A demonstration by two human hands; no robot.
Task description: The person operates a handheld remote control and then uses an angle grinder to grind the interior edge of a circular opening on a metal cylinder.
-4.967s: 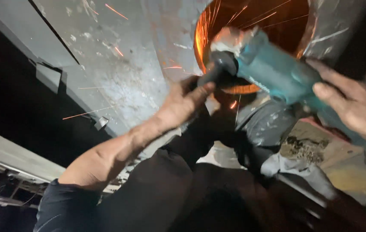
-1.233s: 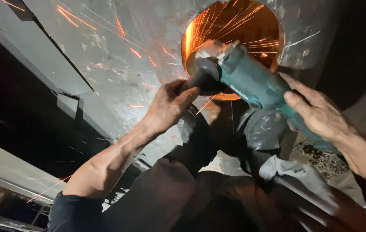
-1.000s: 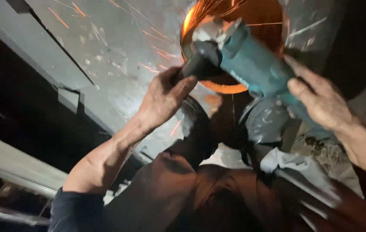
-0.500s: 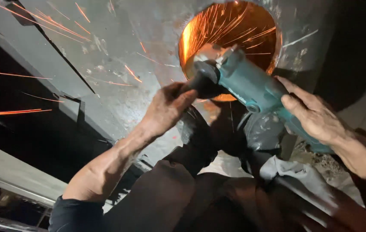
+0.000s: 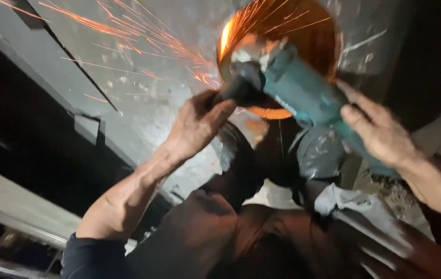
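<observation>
A broad grey sheet-metal panel [image 5: 143, 88], scuffed and speckled, fills the upper left of the view and slopes down toward a dark gap beneath it, with a pale grey beam [image 5: 19, 206] crossing the lower left corner. Cut into the panel near the top centre is a large round opening [image 5: 303, 36], its inside glowing orange. The person's legs in dark brown trousers [image 5: 215, 237] take up the lower middle of the frame, and a crumpled grey cloth [image 5: 360, 206] lies across them on the right. A teal-bodied angle grinder [image 5: 303, 98] is held up at the lower left edge of the round opening, its head pressed against the rim, where a bright orange flare shows. The left hand [image 5: 197, 124], its forearm bare below a dark sleeve, is closed around the grinder's black side handle [image 5: 241, 90]. The right hand [image 5: 378, 129] is wrapped around the rear of the teal body, fingers curled over the top. A small grey metal tab [image 5: 88, 129] juts from the panel's lower edge at the left. Thin orange sparks [image 5: 127, 26] streak from the grinder's head up and to the left across the panel.
</observation>
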